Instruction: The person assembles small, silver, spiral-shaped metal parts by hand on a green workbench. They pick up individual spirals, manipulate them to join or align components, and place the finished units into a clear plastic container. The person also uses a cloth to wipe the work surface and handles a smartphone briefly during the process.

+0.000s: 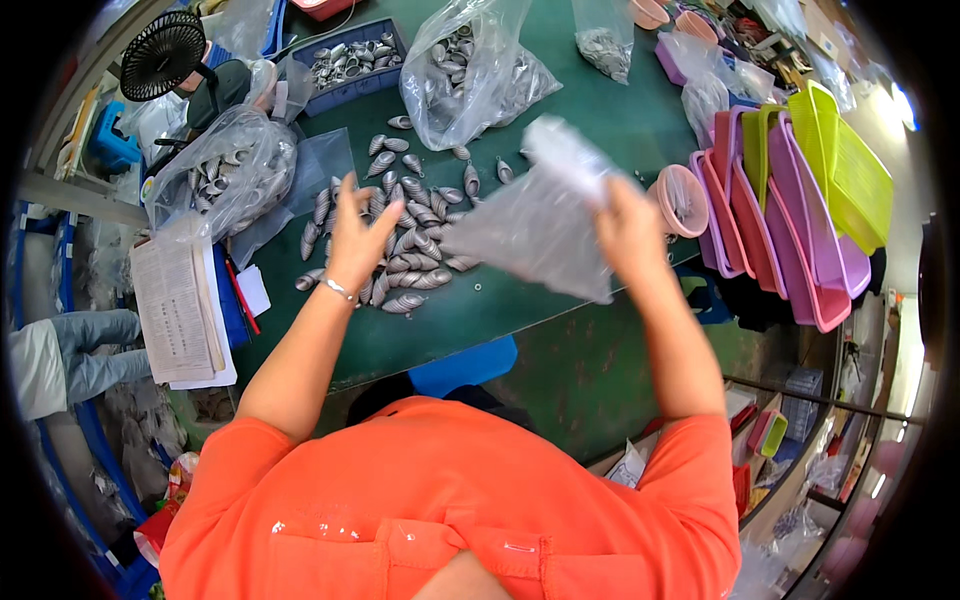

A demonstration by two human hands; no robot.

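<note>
I have the right hand, toward 2 o'clock from the middle of the view, gripping a clear, wrinkled plastic bag by its right edge; it spreads above the flat green table, too blurred for me to tell what it contains. The left hand, toward 10 o'clock, has its fingers spread over a loose heap of grey, ridged, teardrop-shaped pieces; I see nothing pinched there, but cannot tell whether a fingertip touches one. I judge the step in hand to be handling the bag beside the loose pieces. The next move, I think, calls for a steady bag and a light pinch on those rounded shapes, which look apt to roll. A bulging clear plastic bag of similar pieces sits at 12 o'clock, a blue rectangular tray at 11.
</note>
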